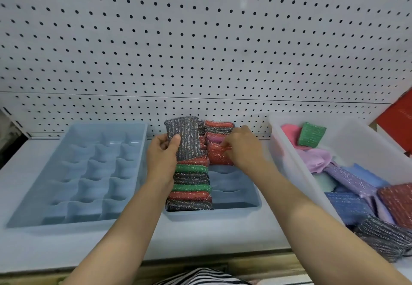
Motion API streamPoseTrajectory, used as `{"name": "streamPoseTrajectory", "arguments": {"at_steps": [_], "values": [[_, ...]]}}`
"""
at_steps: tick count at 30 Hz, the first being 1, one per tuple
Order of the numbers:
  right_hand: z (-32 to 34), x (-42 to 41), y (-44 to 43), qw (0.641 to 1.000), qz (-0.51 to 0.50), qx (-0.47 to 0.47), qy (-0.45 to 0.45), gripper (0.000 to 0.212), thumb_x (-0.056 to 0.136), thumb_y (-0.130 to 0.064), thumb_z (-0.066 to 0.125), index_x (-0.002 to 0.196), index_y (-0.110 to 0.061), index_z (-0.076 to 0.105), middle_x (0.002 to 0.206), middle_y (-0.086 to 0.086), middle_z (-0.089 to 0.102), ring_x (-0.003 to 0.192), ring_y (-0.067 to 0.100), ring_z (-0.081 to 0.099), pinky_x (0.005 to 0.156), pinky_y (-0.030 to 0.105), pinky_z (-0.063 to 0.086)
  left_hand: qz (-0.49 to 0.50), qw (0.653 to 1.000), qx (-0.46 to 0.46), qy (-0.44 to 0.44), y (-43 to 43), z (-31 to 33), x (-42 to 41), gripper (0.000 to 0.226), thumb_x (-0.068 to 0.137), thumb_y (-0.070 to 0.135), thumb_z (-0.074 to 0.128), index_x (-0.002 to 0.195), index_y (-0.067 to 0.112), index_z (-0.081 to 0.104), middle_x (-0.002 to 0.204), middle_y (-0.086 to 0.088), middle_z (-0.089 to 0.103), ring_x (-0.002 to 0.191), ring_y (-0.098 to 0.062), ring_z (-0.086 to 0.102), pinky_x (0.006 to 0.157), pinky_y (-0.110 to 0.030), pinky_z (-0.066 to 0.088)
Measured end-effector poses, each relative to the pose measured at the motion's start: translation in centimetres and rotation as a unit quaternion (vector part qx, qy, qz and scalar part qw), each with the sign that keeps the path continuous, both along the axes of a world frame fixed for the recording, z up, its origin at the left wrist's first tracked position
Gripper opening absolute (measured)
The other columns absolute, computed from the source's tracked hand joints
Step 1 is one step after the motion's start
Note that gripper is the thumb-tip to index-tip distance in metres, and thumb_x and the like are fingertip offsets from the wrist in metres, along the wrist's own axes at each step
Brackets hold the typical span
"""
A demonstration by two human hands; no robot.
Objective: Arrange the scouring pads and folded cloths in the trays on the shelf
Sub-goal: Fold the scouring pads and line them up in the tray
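– Logging grips: left hand (161, 151)?
– Thumb and fingers curled round a grey pad (185, 137), held upright over the middle tray's (214, 214) far left corner.
– And right hand (243, 146)?
– Fingertips pinch a red pad (219, 154) at the tray's far centre, beside the grey one.
– Other pads?
– A row (191, 186) stands on edge along the tray's left side. Loose pads (349, 206) and cloths (314, 157) lie in the bin (287, 151) right of the tray.

A white pegboard (200, 39) with dark holes fills the upper frame, with a thin seam (200, 97) crossing it mid-height. Below lies a pale shelf (200, 240), with a wooden strip (267, 264) along the bottom. A red box (396, 115) shows at the right edge.
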State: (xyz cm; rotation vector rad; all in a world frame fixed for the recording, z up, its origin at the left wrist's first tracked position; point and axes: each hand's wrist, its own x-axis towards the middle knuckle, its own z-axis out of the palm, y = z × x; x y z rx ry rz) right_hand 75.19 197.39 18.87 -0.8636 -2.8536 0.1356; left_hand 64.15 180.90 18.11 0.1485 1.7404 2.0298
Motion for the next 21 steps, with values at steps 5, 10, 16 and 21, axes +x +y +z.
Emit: {"name": "streamPoseTrajectory", "arguments": {"at_steps": [5,10,16,21], "values": [[-2.9,0.1,0.0,0.999,0.021,-0.004,0.03,0.03,0.083,-0.01,0.073,0.112,-0.018,0.074,0.109,0.006,0.065,0.108,0.026,0.056,0.086,0.037,0.05,-0.011,1.0,-0.027,0.012,-0.4,-0.4,0.4,0.018,0.095,0.025,0.065,0.11,0.017,0.062,0.109,-0.005,0.07,0.105,-0.024,0.067,0.096,-0.043,0.054],[0.7,-0.3,-1.7,0.854,-0.09,-0.432,0.276,0.03,0.084,-0.041,0.074,0.105,-0.02,0.072,0.1,-0.004,0.074,0.095,0.011,0.069,0.087,0.028,0.055,-0.032,0.998,-0.041,0.036,0.1,-0.4,1.0,0.021,0.093,0.027,0.067,0.111,0.015,0.063,0.108,-0.008,0.07,0.102,-0.023,0.067,0.091,-0.037,0.055],[2.0,0.6,-1.8,0.707,-0.13,-0.612,0.329,0.033,0.08,-0.01,0.079,0.11,-0.002,0.067,0.105,0.014,0.073,0.085,0.02,0.07,0.071,0.029,0.057,-0.104,0.949,-0.15,0.259,0.8,-0.9,1.7,0.02,0.097,0.035,0.059,0.115,0.026,0.063,0.112,0.004,0.068,0.105,-0.013,0.063,0.096,-0.036,0.051],[2.1,3.1,0.4,0.848,-0.131,-0.417,0.298,0.025,0.078,-0.011,0.082,0.099,-0.015,0.07,0.079,-0.005,0.066,0.073,0.009,0.063,0.076,0.027,0.051,-0.242,0.707,-0.459,0.48,0.5,-3.9,1.3,0.061,0.103,0.055,0.016,0.157,0.027,0.018,0.166,-0.003,0.005,0.153,-0.024,-0.007,0.122,-0.043,-0.003]]}}
